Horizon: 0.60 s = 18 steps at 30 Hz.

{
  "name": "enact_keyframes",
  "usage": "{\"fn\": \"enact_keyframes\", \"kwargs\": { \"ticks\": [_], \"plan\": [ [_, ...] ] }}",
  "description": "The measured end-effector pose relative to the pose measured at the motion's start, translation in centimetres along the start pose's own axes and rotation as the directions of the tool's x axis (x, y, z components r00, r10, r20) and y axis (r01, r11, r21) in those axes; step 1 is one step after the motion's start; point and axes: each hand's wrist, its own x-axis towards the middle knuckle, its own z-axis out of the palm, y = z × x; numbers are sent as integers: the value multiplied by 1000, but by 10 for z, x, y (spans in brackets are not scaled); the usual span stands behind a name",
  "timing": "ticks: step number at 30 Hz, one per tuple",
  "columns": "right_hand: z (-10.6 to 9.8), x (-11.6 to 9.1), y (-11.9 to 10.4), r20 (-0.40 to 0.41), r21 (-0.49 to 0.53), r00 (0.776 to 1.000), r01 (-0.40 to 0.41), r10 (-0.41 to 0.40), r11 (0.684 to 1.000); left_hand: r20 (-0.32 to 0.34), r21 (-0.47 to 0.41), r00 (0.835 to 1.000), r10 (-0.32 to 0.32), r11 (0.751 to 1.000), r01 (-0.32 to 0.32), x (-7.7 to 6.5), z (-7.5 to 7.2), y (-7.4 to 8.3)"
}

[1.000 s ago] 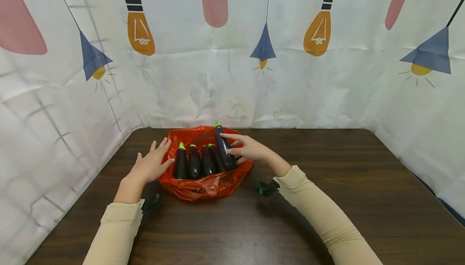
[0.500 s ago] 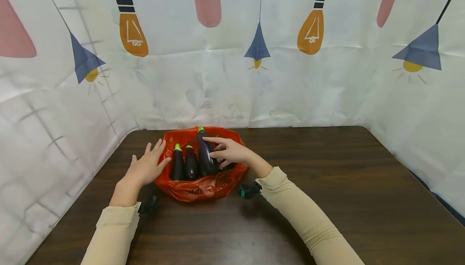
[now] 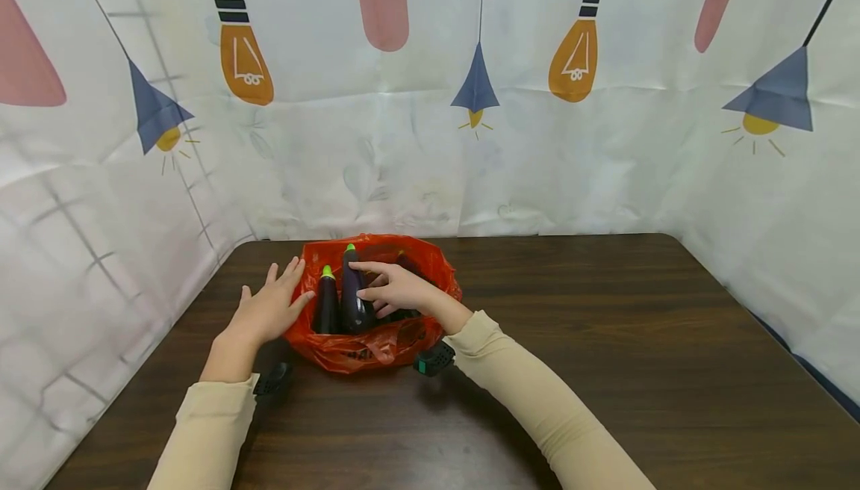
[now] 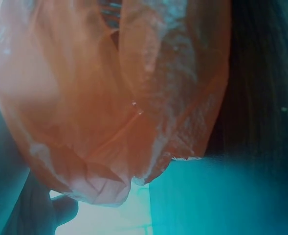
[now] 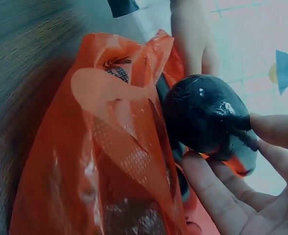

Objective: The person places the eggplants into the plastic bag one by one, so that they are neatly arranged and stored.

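A red plastic bag stands open-mouthed on the table, with dark purple eggplants inside. My right hand grips one eggplant, its green tip upward, over the bag's mouth. In the right wrist view, thumb and fingers lie around the rounded end of this eggplant. Just left of it another eggplant leans upright in the bag. Dark shapes lower in the bag are partly hidden by my right hand. My left hand, fingers straight and spread, touches the bag's left rim. Bag plastic fills most of the left wrist view.
The dark wooden table stretches to the right of the bag and in front of it. A white curtain printed with lamps and bulbs hangs behind the table and along its sides.
My right hand has moved left across the bag with the eggplant. Fewer of the other eggplants show upright now. The left hand stays at the bag's left rim.
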Motion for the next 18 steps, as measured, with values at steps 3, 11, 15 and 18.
{"fn": "enact_keyframes", "kwargs": {
  "ticks": [3, 11, 15, 18],
  "plan": [
    [4, 4, -1, -4, -11, 1000, 4, -4, 1000, -4, 2, 1000, 3, 1000, -3, 0, -1, -1],
    [8, 10, -4, -22, -31, 1000, 14, -14, 999, -8, 19, 1000, 14, 1000, -14, 1, -1, 2],
    [12, 14, -3, -25, -59, 1000, 7, -8, 998, -7, 22, 1000, 13, 1000, -13, 1, 0, 1],
    [14, 17, -2, -29, -107, 1000, 3, -6, 994, -5, 22, 1000, 10, 1000, -10, 1, 1, 1]
  ]
}}
